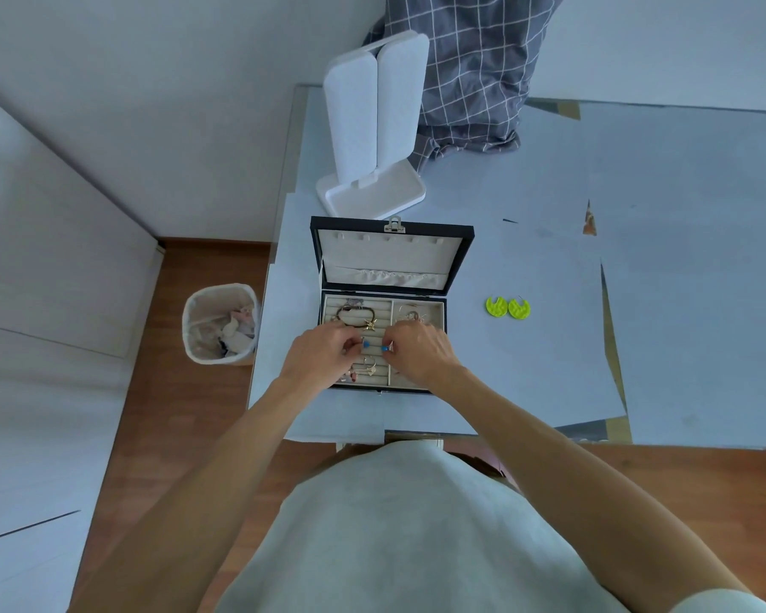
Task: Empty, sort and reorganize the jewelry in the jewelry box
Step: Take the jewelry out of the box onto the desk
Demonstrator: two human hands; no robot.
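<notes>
Over the open tray of the black jewelry box with pale velvet lining (460, 254), both hands work close together: the left hand (319, 353) curls its fingers around a small blue piece (365, 344), and the right hand (416, 351) pinches a matching small blue piece (386, 347) between fingertip and thumb, the two bits near each other but apart. Behind the left hand's knuckles in the left compartment lies a dark bangle with a gold star charm (355, 316); nearer the person, gold-coloured pieces (368, 369) rest on the ring rolls. A thin wire hoop (410, 315) sits in the right compartment. The lid stands upright, its inner pocket gathered. On the pale blue tabletop (549, 369), well to the right of the box, lies a pair of neon yellow-green crescent earrings (508, 307). Beyond the box stands a white folding mirror stand (372, 126), with a grey checked cloth (474, 68) behind it. Beside the table on the wooden floor is a white waste bin holding scraps (220, 323).
</notes>
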